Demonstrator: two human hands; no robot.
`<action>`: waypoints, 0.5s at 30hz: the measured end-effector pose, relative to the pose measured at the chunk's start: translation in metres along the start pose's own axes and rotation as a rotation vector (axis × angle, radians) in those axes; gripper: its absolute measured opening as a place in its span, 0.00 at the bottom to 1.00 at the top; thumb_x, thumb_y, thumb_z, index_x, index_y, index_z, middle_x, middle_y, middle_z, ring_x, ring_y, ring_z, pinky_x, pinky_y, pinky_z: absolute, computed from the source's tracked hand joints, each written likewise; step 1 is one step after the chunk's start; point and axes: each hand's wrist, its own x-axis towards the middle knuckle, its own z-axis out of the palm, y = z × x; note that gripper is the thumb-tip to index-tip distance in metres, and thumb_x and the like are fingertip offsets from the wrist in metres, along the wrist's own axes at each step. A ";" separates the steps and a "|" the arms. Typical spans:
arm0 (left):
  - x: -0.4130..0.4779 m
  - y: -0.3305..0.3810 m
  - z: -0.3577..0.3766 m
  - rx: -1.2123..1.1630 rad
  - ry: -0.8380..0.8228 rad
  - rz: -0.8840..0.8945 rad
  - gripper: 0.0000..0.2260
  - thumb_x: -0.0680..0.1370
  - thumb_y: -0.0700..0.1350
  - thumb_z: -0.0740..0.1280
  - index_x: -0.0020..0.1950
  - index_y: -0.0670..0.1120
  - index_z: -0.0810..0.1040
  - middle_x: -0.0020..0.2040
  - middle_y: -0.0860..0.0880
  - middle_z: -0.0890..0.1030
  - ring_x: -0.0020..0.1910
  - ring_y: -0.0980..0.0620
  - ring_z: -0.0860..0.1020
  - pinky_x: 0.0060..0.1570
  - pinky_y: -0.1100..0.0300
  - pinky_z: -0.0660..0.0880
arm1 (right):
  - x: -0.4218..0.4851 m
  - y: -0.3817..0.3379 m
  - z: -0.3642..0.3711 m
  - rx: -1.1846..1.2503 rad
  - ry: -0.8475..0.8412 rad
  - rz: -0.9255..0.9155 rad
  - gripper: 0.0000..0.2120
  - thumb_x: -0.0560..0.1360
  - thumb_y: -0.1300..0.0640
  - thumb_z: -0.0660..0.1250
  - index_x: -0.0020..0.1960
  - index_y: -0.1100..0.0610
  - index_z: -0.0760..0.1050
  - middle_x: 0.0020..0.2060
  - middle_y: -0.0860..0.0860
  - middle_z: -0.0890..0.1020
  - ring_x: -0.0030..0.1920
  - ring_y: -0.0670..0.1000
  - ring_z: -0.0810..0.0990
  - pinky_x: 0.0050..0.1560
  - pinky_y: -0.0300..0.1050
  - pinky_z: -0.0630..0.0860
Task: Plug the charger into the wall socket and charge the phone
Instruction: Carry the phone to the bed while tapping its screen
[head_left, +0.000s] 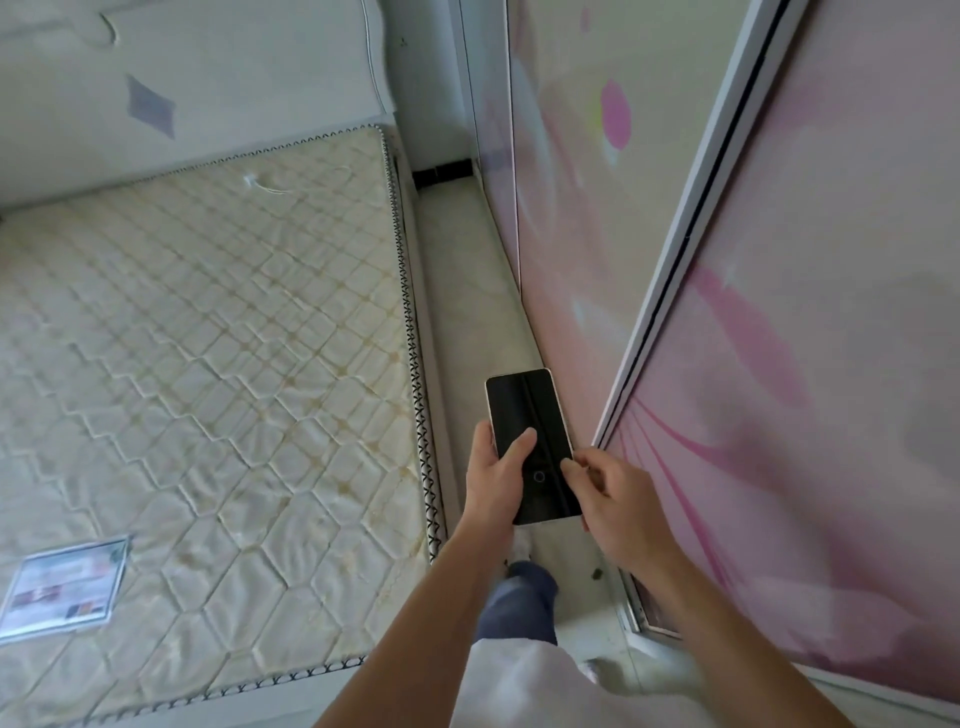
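Black-screened phone sits in the left hand, fingers wrapped round it (thumb on the glass). Right hand pinches its right edge. Long axis points away, above the floor beside the bed.

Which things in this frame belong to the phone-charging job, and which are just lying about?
Job:
phone, dark screen
left hand gripping it
right hand touching its right edge
No charger or socket in view.

Lying about:
mattress
leaflet on it
wardrobe doors
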 end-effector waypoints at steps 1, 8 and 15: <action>0.010 0.002 0.004 0.002 -0.007 -0.009 0.06 0.79 0.41 0.68 0.55 0.46 0.75 0.49 0.44 0.83 0.46 0.47 0.82 0.50 0.44 0.81 | 0.009 0.001 -0.001 -0.009 0.018 0.002 0.08 0.80 0.55 0.63 0.44 0.53 0.77 0.23 0.40 0.77 0.27 0.37 0.76 0.27 0.29 0.67; 0.098 0.037 0.010 0.036 -0.057 -0.033 0.07 0.79 0.42 0.69 0.55 0.46 0.75 0.49 0.43 0.83 0.45 0.46 0.83 0.43 0.50 0.82 | 0.097 -0.004 0.007 -0.021 0.023 0.045 0.10 0.81 0.53 0.62 0.48 0.57 0.78 0.29 0.44 0.77 0.28 0.37 0.78 0.27 0.31 0.70; 0.200 0.111 -0.019 0.012 -0.085 0.023 0.05 0.80 0.41 0.67 0.55 0.47 0.74 0.48 0.46 0.83 0.44 0.49 0.83 0.44 0.53 0.82 | 0.216 -0.056 0.041 -0.034 -0.003 0.014 0.10 0.81 0.56 0.62 0.41 0.54 0.76 0.25 0.44 0.76 0.25 0.41 0.76 0.27 0.31 0.67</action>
